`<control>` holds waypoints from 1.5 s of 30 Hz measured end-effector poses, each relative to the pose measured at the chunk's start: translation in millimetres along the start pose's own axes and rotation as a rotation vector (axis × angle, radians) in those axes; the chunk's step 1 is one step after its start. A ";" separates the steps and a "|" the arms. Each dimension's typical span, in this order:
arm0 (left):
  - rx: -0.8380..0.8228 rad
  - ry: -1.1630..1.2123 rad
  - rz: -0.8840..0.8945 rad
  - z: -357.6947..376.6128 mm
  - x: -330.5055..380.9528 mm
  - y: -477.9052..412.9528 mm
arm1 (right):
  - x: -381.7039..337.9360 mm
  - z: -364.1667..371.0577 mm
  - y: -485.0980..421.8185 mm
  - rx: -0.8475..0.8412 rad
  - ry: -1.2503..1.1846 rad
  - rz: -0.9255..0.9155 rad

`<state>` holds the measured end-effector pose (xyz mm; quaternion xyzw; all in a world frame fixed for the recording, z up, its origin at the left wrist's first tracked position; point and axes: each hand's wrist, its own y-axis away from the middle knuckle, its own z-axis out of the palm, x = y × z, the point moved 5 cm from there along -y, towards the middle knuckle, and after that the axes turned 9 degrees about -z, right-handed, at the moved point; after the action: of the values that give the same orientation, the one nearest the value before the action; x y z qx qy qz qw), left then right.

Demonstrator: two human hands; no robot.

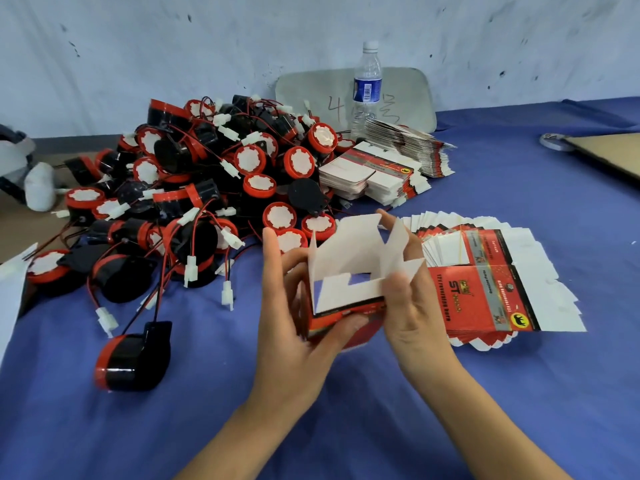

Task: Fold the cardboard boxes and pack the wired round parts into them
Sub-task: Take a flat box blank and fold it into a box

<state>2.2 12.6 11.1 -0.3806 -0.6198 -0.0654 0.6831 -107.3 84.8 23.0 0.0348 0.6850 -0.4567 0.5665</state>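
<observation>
Left hand (292,327) and right hand (415,306) both grip a half-folded red cardboard box (353,258), white flaps raised. Flat red cardboard blanks (485,296) nearby read "ST".

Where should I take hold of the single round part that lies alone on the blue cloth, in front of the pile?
Grip the lone round part across its black drum, coming from above. It seems to lie on its side apart from the pile, so both curved flanks are free; avoid the thin wire and flat tab.
</observation>
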 end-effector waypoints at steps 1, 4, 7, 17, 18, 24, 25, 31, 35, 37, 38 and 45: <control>-0.003 0.002 -0.013 1.0 -1.2 1.1 | -1.2 0.1 0.2 0.020 -0.017 0.000; 0.013 -0.011 -0.089 2.5 -5.7 4.3 | 4.7 1.4 2.5 0.064 -0.065 0.081; -0.047 0.155 -0.204 10.2 -9.2 10.9 | 15.6 0.4 7.0 0.105 -0.124 0.187; 0.004 0.483 -0.387 1.2 -13.2 12.8 | 13.0 3.9 13.1 0.145 -0.234 0.188; 0.011 0.501 -0.393 0.9 -14.2 13.0 | 13.3 3.4 13.4 0.148 -0.242 0.195; 0.016 0.469 -0.327 -5.1 -7.9 6.6 | 10.6 3.8 15.2 0.120 -0.193 0.162; 0.003 0.466 -0.316 -5.7 -5.8 5.5 | 10.2 3.8 15.6 0.119 -0.193 0.159; -0.069 0.380 -0.317 -7.3 1.0 -0.6 | 8.4 2.6 14.3 0.139 -0.192 0.147; -0.091 0.363 -0.320 -7.5 -0.9 -2.0 | 8.7 0.9 13.2 0.149 -0.197 0.138; -0.048 0.348 -0.314 -9.5 -2.7 -2.4 | 7.3 1.7 12.4 0.139 -0.170 0.122; -0.026 0.342 -0.313 -10.5 -4.1 -2.4 | 6.3 2.7 12.6 0.129 -0.146 0.107; -0.017 0.197 -0.289 -10.5 0.5 -1.0 | 8.0 2.7 15.9 0.075 -0.034 0.099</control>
<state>10.1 5.7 12.6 -0.2853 -0.5974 -0.2052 0.7209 -99.1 88.5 7.4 0.0820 0.6551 -0.4541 0.5982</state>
